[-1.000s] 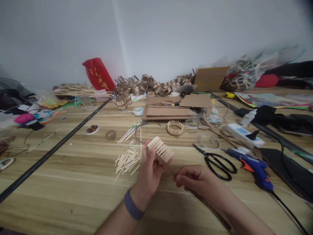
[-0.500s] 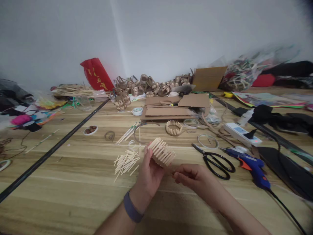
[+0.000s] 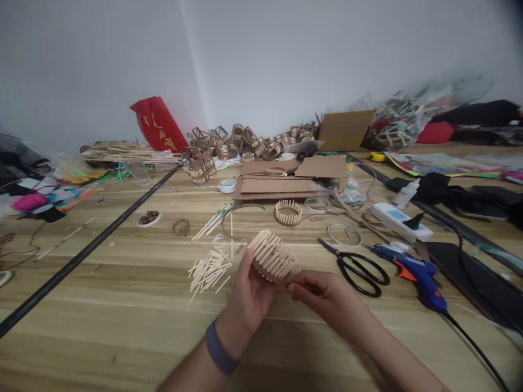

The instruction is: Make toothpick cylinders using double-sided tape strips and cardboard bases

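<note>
Ring, one (image 3: 273, 256): pale sticks on a brown strip (image 3: 281, 285); was held tilted above the bench (image 3: 122, 332), its inside mostly hidden.
Left hand (image 3: 254, 296): was clasped on the ring's left side and underside, thumb in view, most fingers concealed; band (image 3: 220, 348) at the wrist, forearm cut off below.
Right hand (image 3: 314, 288): was pinched on the strip at the ring's lower right; the other fingers were curled, their tips hidden. A short run of strip showed between the two hands, which were near each other but apart.
Loose sticks (image 3: 209, 270): lay heaped left of the ring, too jumbled to count.
Second ring (image 3: 288, 213): stood beyond the first.
Scissors (image 3: 362, 272): lay to the right, blades together.
Glue gun (image 3: 425, 275): lay beside the scissors; its cord (image 3: 469, 340) ran out at the lower edge.
Stick pieces (image 3: 245, 142): were piled by the wall, overlapping, individual shapes hard to separate.
Bagged material (image 3: 402, 120): blurred, contents unclear.
</note>
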Demonstrator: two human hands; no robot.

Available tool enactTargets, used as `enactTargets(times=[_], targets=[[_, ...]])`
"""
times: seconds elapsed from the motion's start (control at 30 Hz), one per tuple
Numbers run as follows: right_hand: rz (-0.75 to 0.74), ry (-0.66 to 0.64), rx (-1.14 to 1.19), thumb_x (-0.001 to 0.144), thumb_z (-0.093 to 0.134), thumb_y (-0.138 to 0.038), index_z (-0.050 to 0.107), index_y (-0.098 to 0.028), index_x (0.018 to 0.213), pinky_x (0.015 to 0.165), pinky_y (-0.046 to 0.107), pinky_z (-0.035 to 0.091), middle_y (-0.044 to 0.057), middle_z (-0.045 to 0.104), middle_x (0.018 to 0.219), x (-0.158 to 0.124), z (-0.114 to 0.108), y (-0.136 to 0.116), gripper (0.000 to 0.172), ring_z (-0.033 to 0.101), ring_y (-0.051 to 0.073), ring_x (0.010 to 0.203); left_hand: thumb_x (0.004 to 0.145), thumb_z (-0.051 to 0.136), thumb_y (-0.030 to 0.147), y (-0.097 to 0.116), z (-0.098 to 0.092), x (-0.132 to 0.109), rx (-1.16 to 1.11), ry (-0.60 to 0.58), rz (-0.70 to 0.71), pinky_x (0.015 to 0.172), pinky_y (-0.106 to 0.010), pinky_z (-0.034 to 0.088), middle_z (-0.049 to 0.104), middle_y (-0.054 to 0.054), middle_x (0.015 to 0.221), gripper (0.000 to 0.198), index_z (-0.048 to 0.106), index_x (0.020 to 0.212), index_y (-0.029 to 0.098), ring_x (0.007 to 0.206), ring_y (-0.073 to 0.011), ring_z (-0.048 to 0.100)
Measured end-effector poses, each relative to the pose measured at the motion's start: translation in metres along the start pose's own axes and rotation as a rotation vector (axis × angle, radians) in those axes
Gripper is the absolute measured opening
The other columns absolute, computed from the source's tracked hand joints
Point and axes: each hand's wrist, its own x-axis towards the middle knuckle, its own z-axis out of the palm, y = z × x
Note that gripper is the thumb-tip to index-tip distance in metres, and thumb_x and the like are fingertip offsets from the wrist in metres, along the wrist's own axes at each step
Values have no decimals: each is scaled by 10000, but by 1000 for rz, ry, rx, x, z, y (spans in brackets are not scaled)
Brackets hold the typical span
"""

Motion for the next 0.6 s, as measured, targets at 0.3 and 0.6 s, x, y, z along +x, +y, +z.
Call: enactTargets(times=[0.3,0.6], targets=[[-56,54,-33,809,471,-416,522,-198,607,514,223,292,-37,426,564,0,0,-1,301,399,125,554,852,614,466,-2,0,-2,34,-23,-48,786,-377,533,673,-113,1102,493,563,1250,181,932,-260,650],[-85,94,-76,823,484,-395,639,-179,667,549,227,370,-14,580,592,-1,-1,-1,309,516,144,588,844,635,452,-3,-1,-3,-1,-55,-55,807,-372,512,674,-108,1121,489,575,1251,186,981,-270,637]])
